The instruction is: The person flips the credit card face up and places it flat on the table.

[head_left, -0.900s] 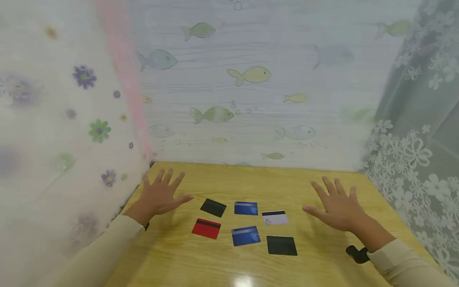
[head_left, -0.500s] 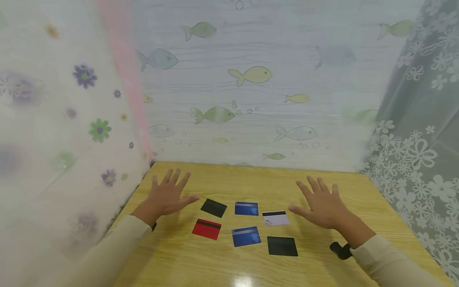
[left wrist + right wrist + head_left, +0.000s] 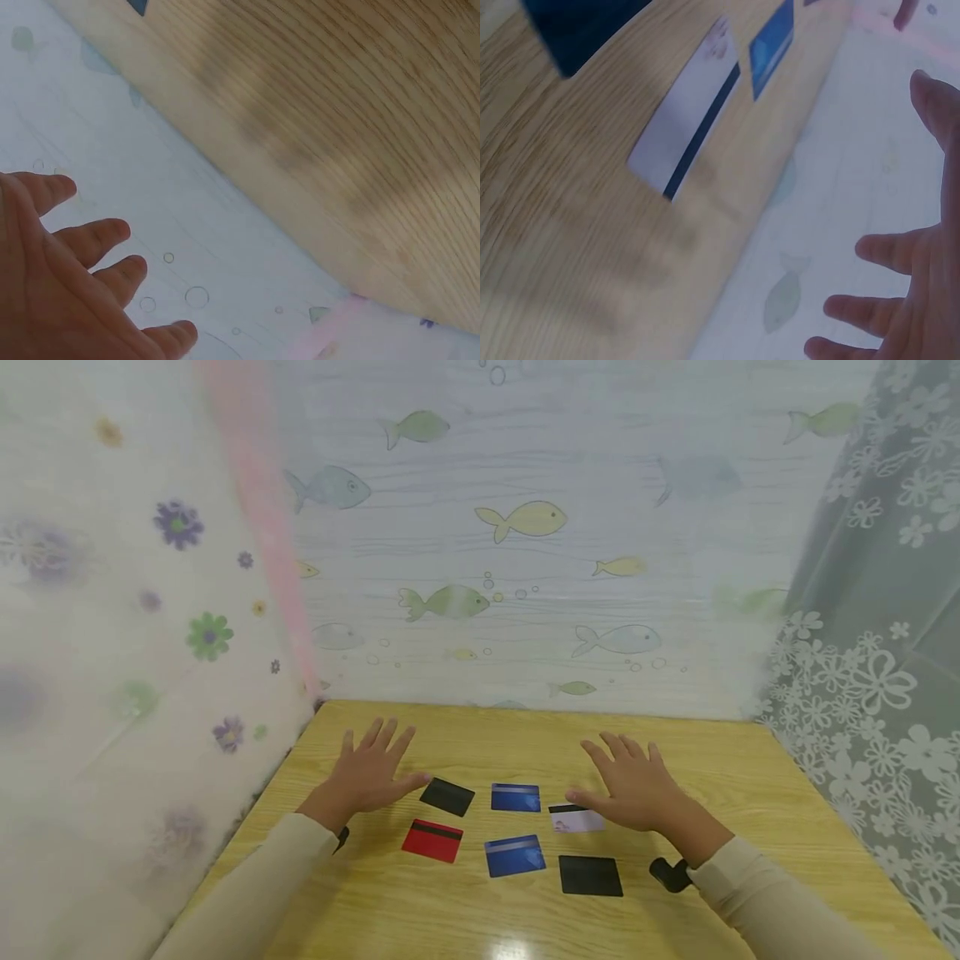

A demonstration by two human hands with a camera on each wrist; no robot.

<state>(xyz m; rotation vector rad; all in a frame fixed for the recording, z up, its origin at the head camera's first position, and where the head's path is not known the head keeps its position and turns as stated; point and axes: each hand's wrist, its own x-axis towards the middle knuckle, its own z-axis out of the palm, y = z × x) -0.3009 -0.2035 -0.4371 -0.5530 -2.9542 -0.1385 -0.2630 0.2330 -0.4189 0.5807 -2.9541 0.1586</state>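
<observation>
My left hand [image 3: 372,774] is held above the table with fingers spread and nothing in it, its thumb tip beside the upper black card [image 3: 447,797]. My right hand [image 3: 632,787], also spread and holding nothing, hovers at the right; its thumb overlaps the white card [image 3: 576,820] with a dark stripe in the head view. Between and below the hands lie a red card [image 3: 432,841], a blue card [image 3: 515,797] at the back, another blue card [image 3: 515,856] in front and a second black card [image 3: 591,876]. The right wrist view shows the white card [image 3: 686,112] flat on the wood.
The cards lie apart on a light wooden table [image 3: 420,918]. A fish-patterned curtain [image 3: 525,610] hangs behind the table's back edge. Flowered sheets stand at the left [image 3: 135,635] and right [image 3: 870,693]. A black strap piece [image 3: 670,875] hangs under the right wrist.
Both hands have moved inward over the table, the right one farther to the left until its thumb overlaps the white card. The cards have stayed in place.
</observation>
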